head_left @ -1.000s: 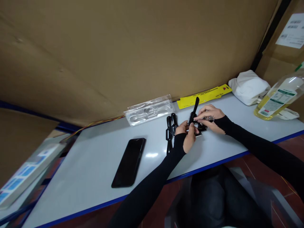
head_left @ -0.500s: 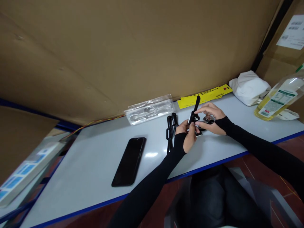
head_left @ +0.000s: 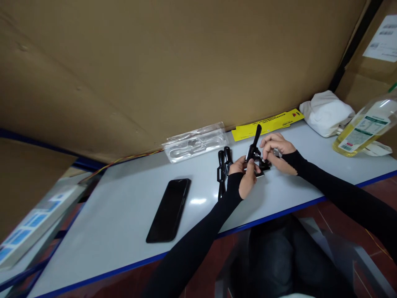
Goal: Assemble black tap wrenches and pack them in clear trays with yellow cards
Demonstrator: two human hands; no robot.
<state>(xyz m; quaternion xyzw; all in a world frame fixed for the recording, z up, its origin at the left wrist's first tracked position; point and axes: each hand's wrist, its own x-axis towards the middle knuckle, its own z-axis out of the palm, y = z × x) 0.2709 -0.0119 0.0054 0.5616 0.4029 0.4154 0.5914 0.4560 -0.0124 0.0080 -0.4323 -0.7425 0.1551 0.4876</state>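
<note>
The left hand (head_left: 245, 176) pinches a black tool (head_left: 253, 150) above the desk (head_left: 124, 207); the right hand (head_left: 278, 152) is beside it, fingers curled. Farther, yellow cards (head_left: 268, 125) show "WOODWORKING TOOL", upside down. The bottle label (head_left: 364, 132) is too small for reading.

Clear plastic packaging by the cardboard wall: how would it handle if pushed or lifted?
The clear packaging looks thin and hollow, so probably light for its size. Its moulded ridges suggest slight flex, not floppiness. On the glossy table, it would likely slide easily.
</note>
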